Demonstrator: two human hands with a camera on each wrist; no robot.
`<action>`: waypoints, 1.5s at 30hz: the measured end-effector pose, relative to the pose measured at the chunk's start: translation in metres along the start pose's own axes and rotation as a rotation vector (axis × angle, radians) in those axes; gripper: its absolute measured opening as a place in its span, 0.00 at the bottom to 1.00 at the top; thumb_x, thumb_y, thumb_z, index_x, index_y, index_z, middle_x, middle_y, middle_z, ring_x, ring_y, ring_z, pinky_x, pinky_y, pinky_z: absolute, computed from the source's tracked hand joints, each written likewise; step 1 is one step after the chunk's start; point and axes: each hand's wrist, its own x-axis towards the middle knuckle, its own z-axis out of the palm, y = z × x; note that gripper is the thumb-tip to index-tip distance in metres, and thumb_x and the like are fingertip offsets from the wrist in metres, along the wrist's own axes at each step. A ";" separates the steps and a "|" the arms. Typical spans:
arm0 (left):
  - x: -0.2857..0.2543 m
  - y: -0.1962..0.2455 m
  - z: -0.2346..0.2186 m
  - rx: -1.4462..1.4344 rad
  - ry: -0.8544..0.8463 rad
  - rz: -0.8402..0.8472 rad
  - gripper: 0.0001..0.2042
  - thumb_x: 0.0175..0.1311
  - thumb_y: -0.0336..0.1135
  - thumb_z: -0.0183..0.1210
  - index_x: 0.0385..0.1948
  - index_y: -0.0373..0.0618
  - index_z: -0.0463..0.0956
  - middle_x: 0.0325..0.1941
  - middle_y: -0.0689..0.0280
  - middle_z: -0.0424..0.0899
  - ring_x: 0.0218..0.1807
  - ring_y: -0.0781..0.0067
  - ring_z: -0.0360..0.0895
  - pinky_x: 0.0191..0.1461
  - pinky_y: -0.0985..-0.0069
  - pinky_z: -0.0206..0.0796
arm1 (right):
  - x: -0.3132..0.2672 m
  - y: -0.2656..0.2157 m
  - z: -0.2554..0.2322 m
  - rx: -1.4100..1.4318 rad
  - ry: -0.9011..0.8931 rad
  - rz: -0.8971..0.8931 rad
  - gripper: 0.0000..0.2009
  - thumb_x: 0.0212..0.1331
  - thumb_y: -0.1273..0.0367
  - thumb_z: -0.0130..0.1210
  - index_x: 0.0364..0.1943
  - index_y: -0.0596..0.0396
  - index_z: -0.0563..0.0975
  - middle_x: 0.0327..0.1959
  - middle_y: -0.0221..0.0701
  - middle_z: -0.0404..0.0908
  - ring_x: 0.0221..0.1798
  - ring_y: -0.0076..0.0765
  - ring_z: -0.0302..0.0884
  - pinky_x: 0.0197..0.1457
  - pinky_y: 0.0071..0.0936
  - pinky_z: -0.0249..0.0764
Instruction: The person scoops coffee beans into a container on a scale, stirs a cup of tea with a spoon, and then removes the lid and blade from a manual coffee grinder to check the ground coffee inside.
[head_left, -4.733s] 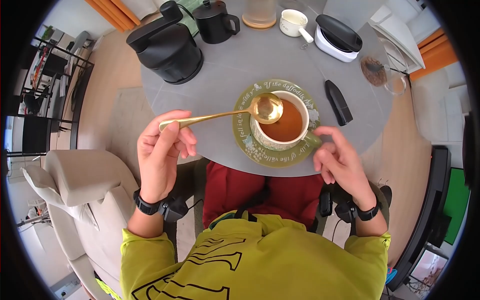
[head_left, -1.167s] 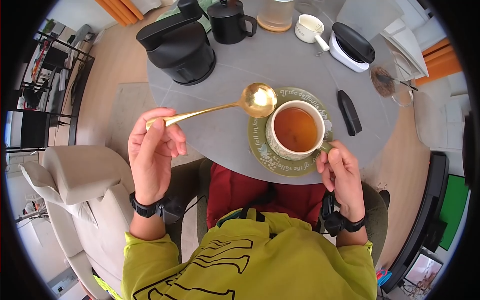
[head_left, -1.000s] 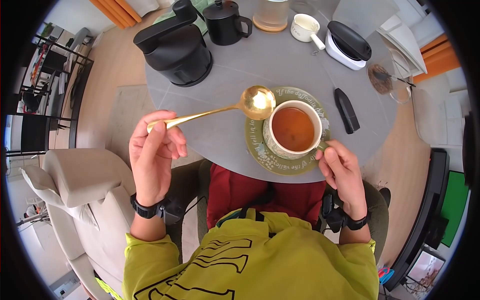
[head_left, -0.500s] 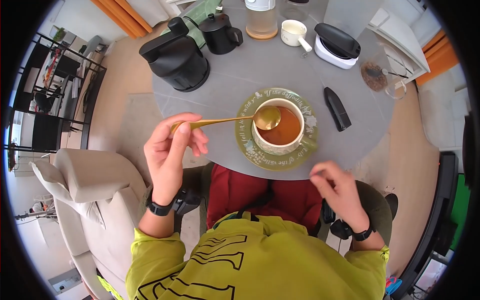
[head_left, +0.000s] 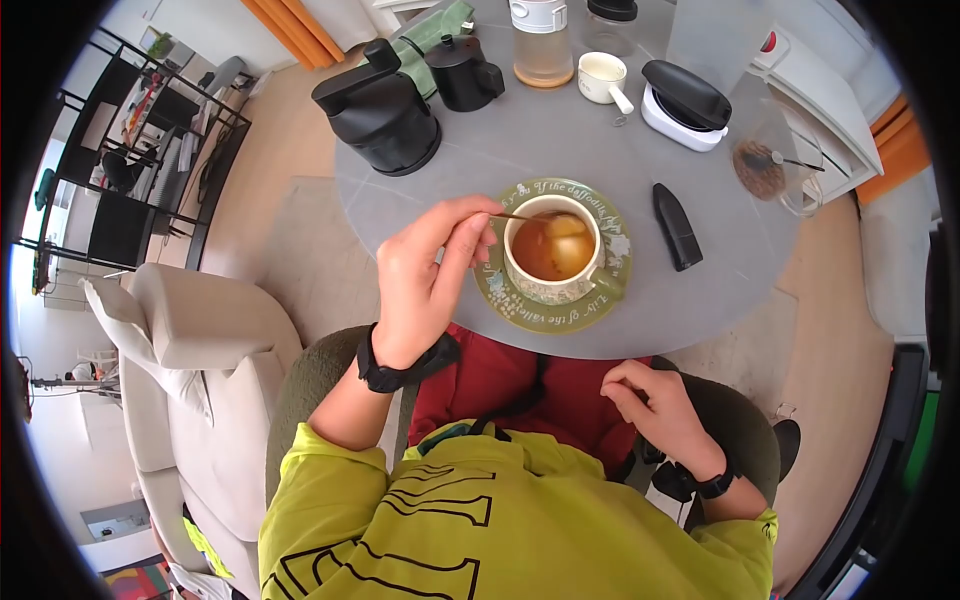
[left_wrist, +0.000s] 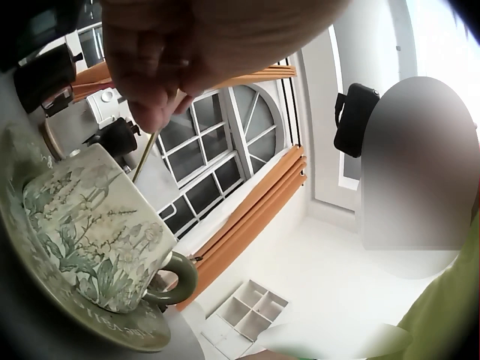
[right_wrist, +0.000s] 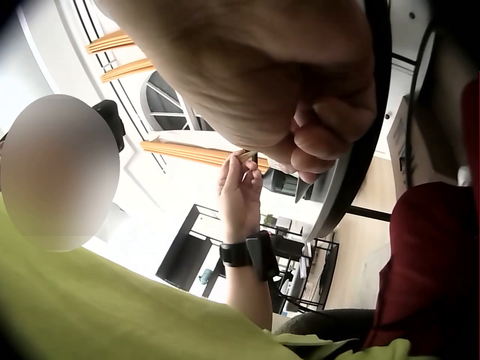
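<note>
In the head view my left hand pinches the handle of a gold spoon at the left rim of a teacup. The spoon's bowl lies in the brown tea. The cup, floral outside with a green handle, rests on a green saucer with white lettering. From the left wrist view, the spoon's thin handle slopes from my fingertips down behind the cup rim. My right hand hangs loosely curled over my lap, holding nothing, apart from the cup.
On the grey round table stand a black kettle, a black pot, a bottle, a small white cup and a white device with a black top. A black handheld tool lies right of the saucer.
My right hand gripped the cup handle, then let go and drew down towards my lap. My left hand moved right, bringing the spoon from left of the cup into the tea.
</note>
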 end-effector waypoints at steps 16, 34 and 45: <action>0.001 -0.001 -0.003 -0.055 -0.078 -0.113 0.09 0.72 0.30 0.48 0.41 0.35 0.76 0.30 0.66 0.80 0.28 0.83 0.74 0.32 0.85 0.64 | 0.004 0.001 -0.006 0.105 -0.024 0.077 0.04 0.64 0.73 0.52 0.31 0.58 0.75 0.16 0.23 0.69 0.18 0.14 0.64 0.22 0.16 0.60; 0.009 -0.002 -0.008 -0.059 -0.104 -0.182 0.08 0.69 0.27 0.50 0.39 0.37 0.78 0.24 0.69 0.79 0.27 0.84 0.74 0.31 0.84 0.66 | 0.006 0.005 -0.011 0.134 -0.035 0.117 0.03 0.62 0.73 0.55 0.33 0.58 0.75 0.20 0.28 0.74 0.18 0.20 0.71 0.23 0.19 0.65; 0.011 0.004 -0.017 0.279 0.023 0.083 0.07 0.68 0.26 0.50 0.37 0.39 0.78 0.23 0.66 0.79 0.26 0.82 0.75 0.31 0.83 0.67 | 0.005 0.004 -0.013 0.133 -0.040 0.102 0.03 0.63 0.74 0.52 0.33 0.58 0.74 0.19 0.28 0.73 0.19 0.20 0.71 0.24 0.19 0.65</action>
